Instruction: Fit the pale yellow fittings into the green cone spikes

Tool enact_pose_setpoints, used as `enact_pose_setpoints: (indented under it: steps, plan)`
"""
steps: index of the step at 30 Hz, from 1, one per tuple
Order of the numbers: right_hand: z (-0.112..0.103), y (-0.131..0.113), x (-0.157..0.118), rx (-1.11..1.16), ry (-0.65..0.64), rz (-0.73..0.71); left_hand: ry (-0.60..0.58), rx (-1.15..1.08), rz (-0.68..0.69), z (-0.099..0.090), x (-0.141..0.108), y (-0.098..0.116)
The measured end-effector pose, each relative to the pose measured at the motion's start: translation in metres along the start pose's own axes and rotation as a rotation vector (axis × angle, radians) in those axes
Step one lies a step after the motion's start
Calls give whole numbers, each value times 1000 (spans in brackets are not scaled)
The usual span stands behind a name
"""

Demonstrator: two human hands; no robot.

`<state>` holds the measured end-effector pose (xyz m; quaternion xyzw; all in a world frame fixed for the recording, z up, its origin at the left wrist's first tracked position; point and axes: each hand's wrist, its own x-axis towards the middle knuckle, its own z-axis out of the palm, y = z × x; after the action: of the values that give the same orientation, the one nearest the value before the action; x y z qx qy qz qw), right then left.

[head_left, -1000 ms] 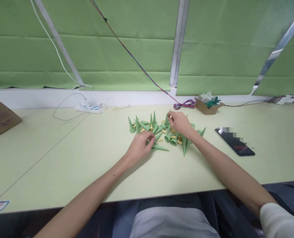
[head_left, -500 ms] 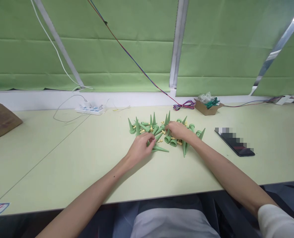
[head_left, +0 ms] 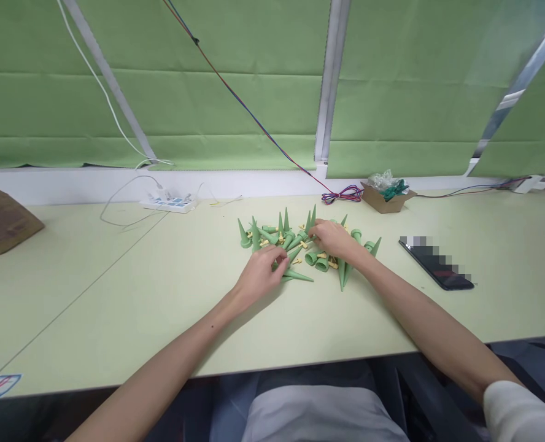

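Note:
A pile of hollow green plastic spikes (head_left: 341,273), with small yellow plastic pieces (head_left: 304,244) among them, lies on the pale table. At its near left side is my left hand (head_left: 266,270), with curled fingers and the thumb drawn toward them. A green spike (head_left: 300,276) points out to the right from beneath that hand; whatever its fingers hold is hidden. Across the pile, my right hand (head_left: 331,238) reaches in from the right, fingertips pinched down among the parts beside upright spikes (head_left: 313,215). What they grip cannot be made out. Two round open ends (head_left: 321,264) face me below it.
A black phone (head_left: 438,265) lies to the right. Behind the pile are a small cardboard box (head_left: 385,202) with plastic wrapping and a coiled red-blue cable (head_left: 342,194). A white power strip (head_left: 173,204) and a brown paper bag (head_left: 5,221) sit on the left.
My right hand has shifted very slightly up and right within the pile. My left hand stays where it was, and the spikes look unmoved.

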<state>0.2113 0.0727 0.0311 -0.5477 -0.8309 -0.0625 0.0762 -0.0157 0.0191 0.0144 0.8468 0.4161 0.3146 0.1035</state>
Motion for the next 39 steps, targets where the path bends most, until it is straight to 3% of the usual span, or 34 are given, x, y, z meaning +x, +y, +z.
enact_pose_setpoints:
  steps: [7, 12, 18, 25, 33, 39]
  plan:
    - [-17, -10, -6, 207, 176, -51, 26, 3, -12, -3, 2, 0]
    - [-29, -26, -18, 590, 408, -111, 56, -23, -31, -6, 2, 3]
    - [-17, -43, -32, 959, 301, -2, -3, -188, -85, -5, -1, 11]
    - [4, -51, -34, 993, 281, 28, -139, -437, -185, -4, -2, 12]
    - [5, -55, -35, 983, 335, -32, -219, -388, -145, -5, 0, 7]
    - [11, -45, -31, 687, 464, -88, -169, -323, -109, -1, 0, 3]
